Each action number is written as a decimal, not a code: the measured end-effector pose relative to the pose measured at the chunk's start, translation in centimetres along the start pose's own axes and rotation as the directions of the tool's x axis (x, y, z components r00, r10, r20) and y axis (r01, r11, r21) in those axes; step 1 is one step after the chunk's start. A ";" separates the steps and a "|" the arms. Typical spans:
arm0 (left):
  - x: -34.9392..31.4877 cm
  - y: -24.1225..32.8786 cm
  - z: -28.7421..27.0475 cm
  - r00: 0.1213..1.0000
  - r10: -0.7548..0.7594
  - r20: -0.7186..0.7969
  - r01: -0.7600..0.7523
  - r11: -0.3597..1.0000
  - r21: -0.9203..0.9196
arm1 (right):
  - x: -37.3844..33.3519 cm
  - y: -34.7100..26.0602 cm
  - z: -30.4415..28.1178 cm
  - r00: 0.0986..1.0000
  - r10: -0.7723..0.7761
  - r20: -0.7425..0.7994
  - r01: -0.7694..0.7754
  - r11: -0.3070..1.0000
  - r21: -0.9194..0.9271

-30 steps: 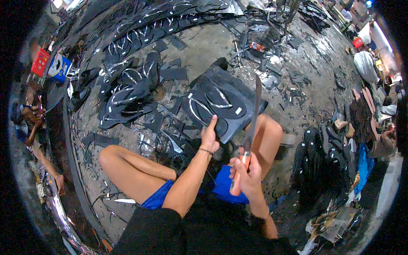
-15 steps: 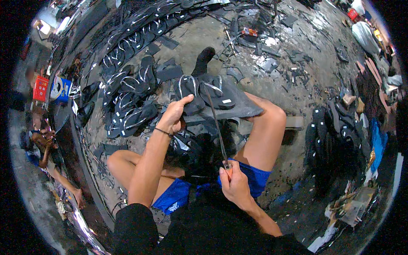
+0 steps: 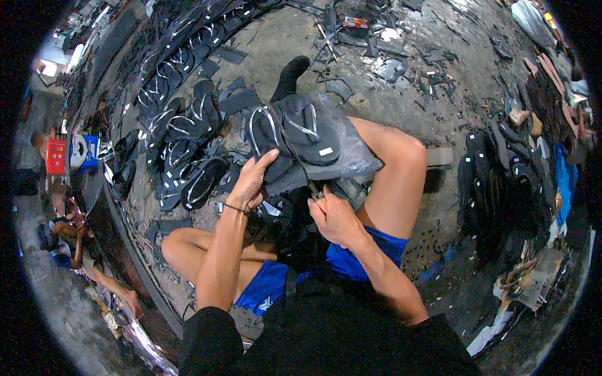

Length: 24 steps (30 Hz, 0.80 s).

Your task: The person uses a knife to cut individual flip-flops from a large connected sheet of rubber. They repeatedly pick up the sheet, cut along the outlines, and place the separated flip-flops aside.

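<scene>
You sit on a rough concrete floor (image 3: 401,69) with a grey slab (image 3: 351,156) propped across your lap, its surface dull and flat, its far edge curving off above your right knee. On it lie two black rubber sandals (image 3: 295,135), smooth-soled and oval, each with thin pale straps forming a V. Your left hand (image 3: 254,178) is spread, fingers pressing down on the heel end of the nearer sandal at the slab's left edge. Your right hand (image 3: 332,216) is closed around the handle of a knife (image 3: 301,166), a thin dark blade that runs up from your fist across the sandals; the grip sits just below the slab's near edge. The two hands are near each other, with a dark bundle of scraps (image 3: 291,229) between them over your lap. To your left, a loose heap of finished sandals (image 3: 182,156) crowds the floor right up to your left knee, glossy black with the same pale straps. Beyond the slab, one dark sock-like piece (image 3: 290,75) stands up, and flat offcuts (image 3: 382,53) litter the concrete. To your right, stacked black soles (image 3: 501,182) stand well apart from your knee, leaving a strip of bare floor between.
</scene>
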State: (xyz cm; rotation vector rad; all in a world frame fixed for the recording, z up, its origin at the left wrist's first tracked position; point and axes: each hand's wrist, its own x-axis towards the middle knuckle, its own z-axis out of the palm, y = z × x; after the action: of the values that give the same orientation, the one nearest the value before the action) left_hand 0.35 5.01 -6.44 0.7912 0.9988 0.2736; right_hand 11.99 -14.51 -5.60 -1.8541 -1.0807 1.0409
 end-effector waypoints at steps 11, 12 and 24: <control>-0.3 -2.7 2.8 1.000 0.005 -0.017 -0.010 0.962 -0.273 | 4.6 3.3 4.4 0.975 0.163 -0.148 -0.200 0.937 -0.285; -0.4 -3.0 3.3 0.999 0.008 -0.051 -0.022 0.959 -0.282 | 5.2 3.6 4.7 0.976 0.144 -0.167 -0.196 0.913 -0.358; -0.9 -3.0 4.5 1.000 -0.018 -0.022 0.011 0.956 -0.293 | 11.6 11.7 4.5 0.911 -0.199 -0.360 0.068 0.936 -0.345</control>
State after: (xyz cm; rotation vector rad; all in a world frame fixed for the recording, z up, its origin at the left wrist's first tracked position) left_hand 3.20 0.34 -6.63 0.5111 0.9592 0.4093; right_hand 15.25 -7.51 -20.77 -2.0956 -1.1645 0.3944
